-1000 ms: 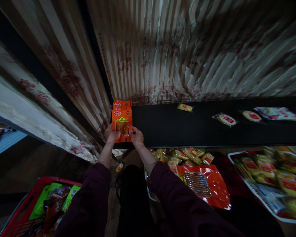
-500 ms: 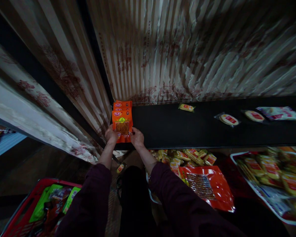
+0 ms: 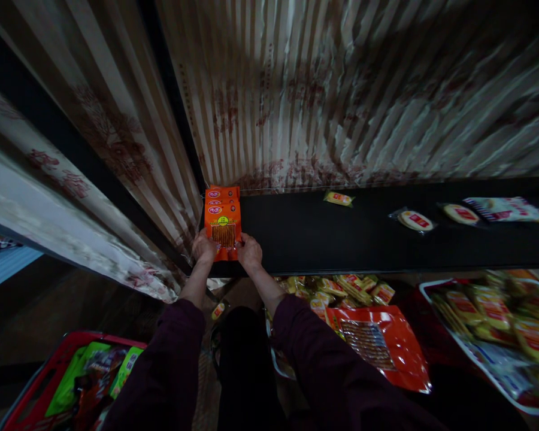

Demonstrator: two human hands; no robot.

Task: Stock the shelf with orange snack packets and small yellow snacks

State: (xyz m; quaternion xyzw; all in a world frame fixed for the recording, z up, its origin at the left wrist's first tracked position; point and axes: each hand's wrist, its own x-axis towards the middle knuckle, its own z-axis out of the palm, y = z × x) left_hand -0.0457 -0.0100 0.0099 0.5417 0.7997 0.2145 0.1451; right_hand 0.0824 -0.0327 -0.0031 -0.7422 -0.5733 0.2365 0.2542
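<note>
At the left end of a black shelf (image 3: 314, 239) lies an orange snack packet (image 3: 224, 230) with a clear window showing brown strips. My left hand (image 3: 204, 246) grips its lower left edge, and my right hand (image 3: 250, 250) pinches the lower right edge. Behind it, more orange packets (image 3: 222, 193) of the same kind overlap in a row, only their top strips showing. Both hands are closed, with the thumbs at the packet's sides.
A small yellow wrapped snack (image 3: 339, 198), two oval wrapped cakes (image 3: 415, 220) and a striped bag (image 3: 509, 209) lie along the shelf. Below are yellow packets, a large red-orange pack (image 3: 377, 341), a white-rimmed tray (image 3: 424, 293) and a red basket (image 3: 40, 371). Striped fabric (image 3: 269, 90) hangs behind.
The view has tilted slightly, so the scene sits a little lower. Both hands stay on the orange packet, which has hardly moved on the shelf.
</note>
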